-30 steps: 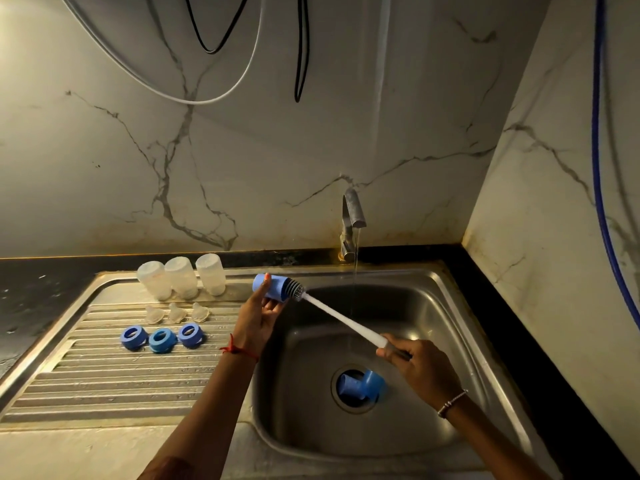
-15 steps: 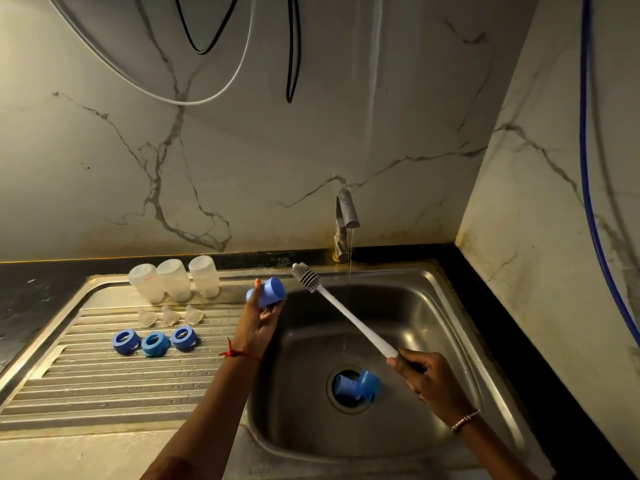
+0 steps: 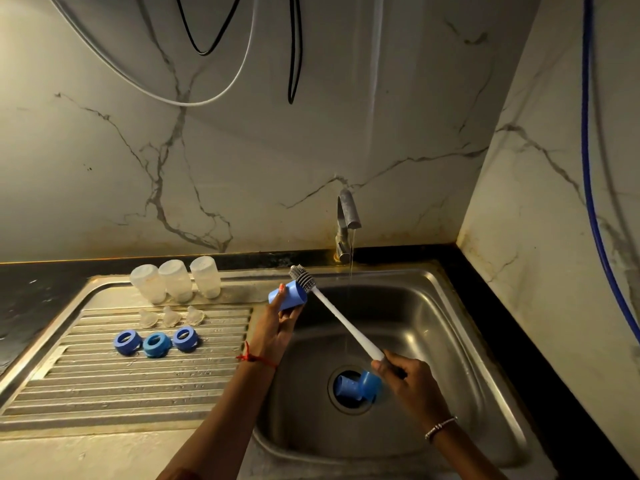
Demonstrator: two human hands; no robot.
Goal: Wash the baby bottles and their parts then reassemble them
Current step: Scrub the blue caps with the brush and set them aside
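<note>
Left hand (image 3: 273,327): centre of the frame, fingers and thumb clamped round a blue cap (image 3: 287,295), raised over the sink's left edge so drips fall into the basin.
Blue cap: lies tilted in that grip, one end turned to the upper right, where the brush can reach it.
Right hand (image 3: 408,379): lower right, fist closed on the dark end of the brush (image 3: 346,323); a hold this far back gives a long reach.
Brush: the white handle slants up and left. Its grey bristle head sits at the cap's upper right rim, outside it. Whether they touch I cannot tell.
Tap (image 3: 347,220): above the sink at its back edge, with a thin stream of water (image 3: 352,251) falling, presumably for rinsing.
Sink (image 3: 450,323): two more blue caps (image 3: 356,388) lie over the drain, touching each other, likely waiting their turn.
Draining board (image 3: 104,386): left of the frame. Three clear bottles (image 3: 176,284) stand at the back, apparently mouth-down, with three teats (image 3: 169,317) in front and three blue rings (image 3: 156,342) nearer still. They are sorted in rows by kind and set to drain.
Stage: judged to be cap washing; reassembly not yet begun.
</note>
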